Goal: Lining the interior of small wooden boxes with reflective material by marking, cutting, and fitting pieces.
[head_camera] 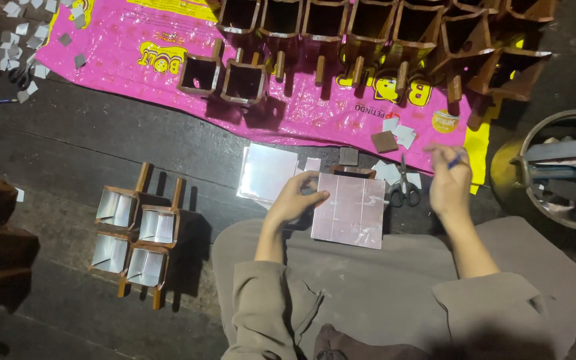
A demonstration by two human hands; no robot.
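Observation:
My left hand (pixel 296 199) rests its fingers on the left edge of a shiny pinkish sheet (pixel 350 211) that lies across my lap. My right hand (pixel 449 179) is raised to the right of the sheet and grips a thin blue pen (pixel 454 160). A pair of scissors (pixel 404 185) lies on the floor between the sheet and my right hand. A second silvery sheet (pixel 267 173) lies flat just beyond my left hand.
Several brown wooden box moulds with handles (pixel 243 81) stand in rows on a pink plastic sheet (pixel 135 50) at the top. Foil-lined moulds (pixel 135 230) sit at the left. A round metal basin (pixel 558 167) is at the right. Small cut squares (pixel 395 130) lie scattered.

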